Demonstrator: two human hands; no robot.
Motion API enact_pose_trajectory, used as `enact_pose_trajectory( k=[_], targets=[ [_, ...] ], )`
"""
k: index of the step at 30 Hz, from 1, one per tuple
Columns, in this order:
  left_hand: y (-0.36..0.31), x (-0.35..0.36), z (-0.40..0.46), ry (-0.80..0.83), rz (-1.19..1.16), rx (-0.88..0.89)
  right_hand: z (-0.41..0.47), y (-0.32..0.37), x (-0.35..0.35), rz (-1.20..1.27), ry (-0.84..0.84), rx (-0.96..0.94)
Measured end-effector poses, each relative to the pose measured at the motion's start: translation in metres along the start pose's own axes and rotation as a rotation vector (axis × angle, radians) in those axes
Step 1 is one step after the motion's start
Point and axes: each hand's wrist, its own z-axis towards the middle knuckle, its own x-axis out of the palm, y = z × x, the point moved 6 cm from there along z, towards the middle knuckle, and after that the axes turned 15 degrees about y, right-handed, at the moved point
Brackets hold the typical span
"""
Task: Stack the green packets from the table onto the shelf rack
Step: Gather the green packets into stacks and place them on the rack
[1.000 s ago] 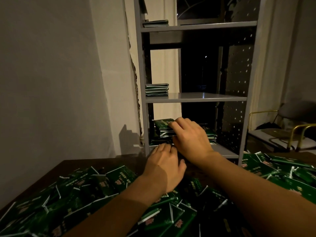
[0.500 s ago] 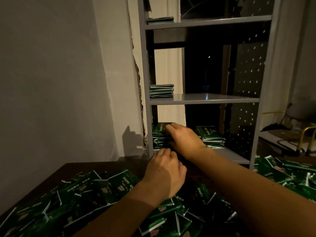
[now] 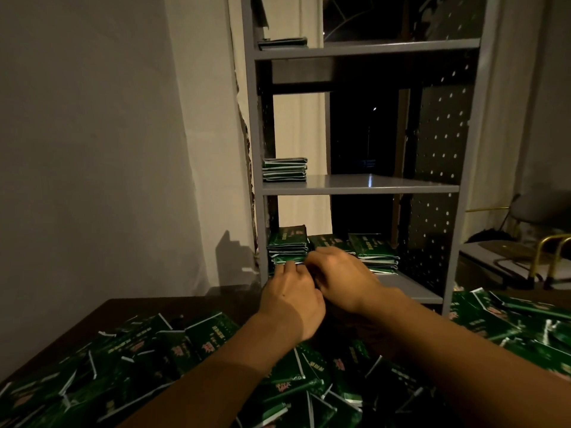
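Note:
Loose green packets cover the dark table in a heap. A grey shelf rack stands behind it. On its bottom shelf a left stack of green packets sits beside a right stack. My left hand reaches to the left stack's front, fingertips touching its lower edge. My right hand is beside it with its fingers curled, in front of the gap between the stacks. Both palms are hidden, so I cannot tell whether either hand holds a packet.
A small stack lies on the middle shelf, and a thin one on the top shelf. More packets lie at the right of the table. A chair stands at the far right, a wall on the left.
My right hand has slid off the top of the left stack, down and toward me. My left hand has moved up to the stack's front edge. The view has shifted closer.

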Motion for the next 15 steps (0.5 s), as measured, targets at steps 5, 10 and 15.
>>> enact_pose_trajectory(
  k=[5,10,15],
  targets=[
    [0.002,-0.001,0.011,-0.007,0.004,-0.014,0.014,-0.007,0.004,0.099,0.032,0.036],
    [0.001,-0.001,0.018,-0.025,0.017,-0.028,0.011,-0.010,0.002,0.130,0.057,0.068],
    [-0.001,-0.004,0.005,-0.025,-0.027,-0.027,-0.016,-0.005,-0.012,0.155,0.088,0.101]
  ],
)
